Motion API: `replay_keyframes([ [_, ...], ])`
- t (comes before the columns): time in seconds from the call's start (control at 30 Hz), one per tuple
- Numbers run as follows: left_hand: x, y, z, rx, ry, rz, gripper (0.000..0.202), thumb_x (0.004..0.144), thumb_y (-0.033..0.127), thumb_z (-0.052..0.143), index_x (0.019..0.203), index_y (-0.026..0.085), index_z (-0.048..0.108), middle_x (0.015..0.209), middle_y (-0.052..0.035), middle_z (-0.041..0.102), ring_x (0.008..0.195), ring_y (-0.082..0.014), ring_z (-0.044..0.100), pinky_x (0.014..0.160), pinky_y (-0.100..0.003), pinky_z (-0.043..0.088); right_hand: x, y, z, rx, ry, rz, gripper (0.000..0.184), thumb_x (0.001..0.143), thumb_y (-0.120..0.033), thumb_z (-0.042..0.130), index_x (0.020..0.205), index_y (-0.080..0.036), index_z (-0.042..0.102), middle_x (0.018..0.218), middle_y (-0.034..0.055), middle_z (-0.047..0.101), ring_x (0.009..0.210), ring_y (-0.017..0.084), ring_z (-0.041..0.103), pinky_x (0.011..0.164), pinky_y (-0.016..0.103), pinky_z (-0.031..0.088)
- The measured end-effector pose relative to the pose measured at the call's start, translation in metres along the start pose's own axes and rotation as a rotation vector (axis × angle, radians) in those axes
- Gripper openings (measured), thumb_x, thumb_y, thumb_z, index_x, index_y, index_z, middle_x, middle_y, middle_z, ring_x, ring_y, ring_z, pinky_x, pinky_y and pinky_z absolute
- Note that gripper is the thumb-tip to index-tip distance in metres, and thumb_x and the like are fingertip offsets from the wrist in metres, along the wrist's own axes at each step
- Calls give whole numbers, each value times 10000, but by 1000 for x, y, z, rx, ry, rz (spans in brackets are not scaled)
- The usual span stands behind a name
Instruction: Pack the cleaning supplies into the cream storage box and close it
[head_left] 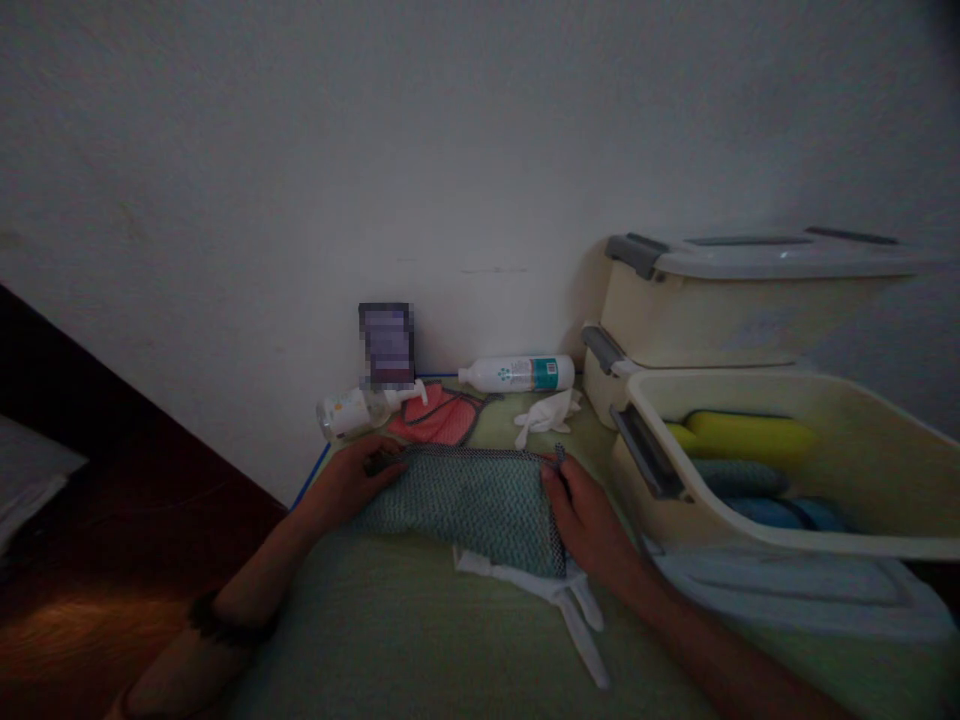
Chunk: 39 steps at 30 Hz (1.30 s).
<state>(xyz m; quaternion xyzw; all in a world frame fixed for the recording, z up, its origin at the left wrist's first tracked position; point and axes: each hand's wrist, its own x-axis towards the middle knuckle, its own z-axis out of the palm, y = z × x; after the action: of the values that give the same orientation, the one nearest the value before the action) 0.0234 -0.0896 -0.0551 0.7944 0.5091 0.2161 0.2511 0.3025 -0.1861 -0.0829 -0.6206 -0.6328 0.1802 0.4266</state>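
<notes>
Forearms (675, 620) at eight and four o'clock, left hand (352, 484) and right hand (591, 515) pinching cloth (465, 500) at ten and two, fingers nearly closed, glove (556, 590) beneath at five.

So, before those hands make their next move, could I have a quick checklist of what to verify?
1. Left hand holding the green cloth: ok, at its far left corner.
2. Right hand holding it too: ok, near the far right corner.
3. Nothing under the cloth: not ok, a white glove lies partly beneath.
4. Front bin open: ok.
5. Pump bottle upright: not ok, on its side.
6. Cloth dry: cannot tell.
</notes>
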Motion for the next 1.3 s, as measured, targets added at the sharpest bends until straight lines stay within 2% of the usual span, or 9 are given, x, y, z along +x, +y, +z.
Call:
replay_keyframes([
  [0.07, 1, 0, 1, 0, -5, 22, 182, 754, 369, 572, 798, 195, 604, 1011, -74, 664, 902, -233, 611, 803, -376, 475, 0, 1, 1, 4, 10, 2, 192, 896, -271, 354, 935, -182, 520, 873, 94, 621, 820, 232, 591, 749, 391, 466],
  [0.17, 2, 0, 1, 9, -10, 29, 164, 742, 352, 573, 783, 196, 603, 897, -57, 669, 819, -217, 609, 767, -371, 476, -1, 2, 0, 3, 30, -8, 238, 843, -198, 380, 1029, -168, 526, 968, 113, 623, 913, 259, 574, 815, 438, 430],
  [0.33, 0, 1, 1, 1, -35, 47, 175, 735, 351, 579, 767, 181, 606, 752, -34, 634, 714, -203, 596, 678, -343, 479, -1, 1, -2, 34, 16, -60, 240, 756, -107, 411, 916, -204, 560, 937, 69, 622, 922, 230, 565, 839, 399, 414],
  [0.63, 0, 4, -3, -78, -39, 138, 44, 680, 219, 595, 689, 185, 621, 881, -43, 601, 849, -195, 598, 783, -331, 480, -1, -2, -2, 100, 73, -9, 193, 904, -305, 385, 867, -202, 545, 832, 53, 591, 805, 205, 568, 744, 334, 454],
  [0.87, -1, 4, -1, -149, 131, -39, 239, 816, 414, 521, 917, 198, 509, 904, -57, 661, 694, -200, 674, 580, -297, 506, -1, -5, -1, 109, 169, 26, 213, 934, -339, 324, 966, -203, 484, 908, 70, 568, 867, 211, 551, 795, 366, 457],
  [1.03, -1, 5, -1, -191, 183, -19, 265, 795, 460, 534, 852, 204, 503, 1029, -82, 675, 788, -204, 687, 676, -326, 531, 0, -1, 0, 89, 154, -2, 178, 917, -328, 368, 938, -207, 497, 898, 66, 556, 855, 216, 553, 783, 388, 472],
  [1.17, 0, 6, -2, -139, 253, 34, 272, 739, 426, 599, 858, 200, 503, 1012, -85, 643, 756, -188, 633, 681, -344, 512, -1, 0, 0, 51, 143, -64, 251, 845, -274, 481, 1078, -184, 472, 1084, 115, 509, 1049, 251, 502, 926, 459, 422],
  [1.23, -3, 7, -5, -94, 288, 65, 260, 730, 395, 616, 872, 200, 519, 903, -53, 628, 740, -181, 585, 690, -341, 488, -4, -4, -2, -24, 110, -135, 384, 842, -236, 482, 1213, -165, 414, 1210, 145, 445, 1171, 258, 430, 1007, 485, 362],
  [1.3, -7, 9, -9, -36, 241, 124, 210, 775, 363, 585, 896, 199, 537, 767, -10, 602, 668, -160, 546, 646, -309, 466, -7, -10, -7, -130, 75, -207, 472, 858, -220, 469, 1309, -152, 346, 1293, 167, 381, 1234, 258, 376, 1031, 491, 345],
])
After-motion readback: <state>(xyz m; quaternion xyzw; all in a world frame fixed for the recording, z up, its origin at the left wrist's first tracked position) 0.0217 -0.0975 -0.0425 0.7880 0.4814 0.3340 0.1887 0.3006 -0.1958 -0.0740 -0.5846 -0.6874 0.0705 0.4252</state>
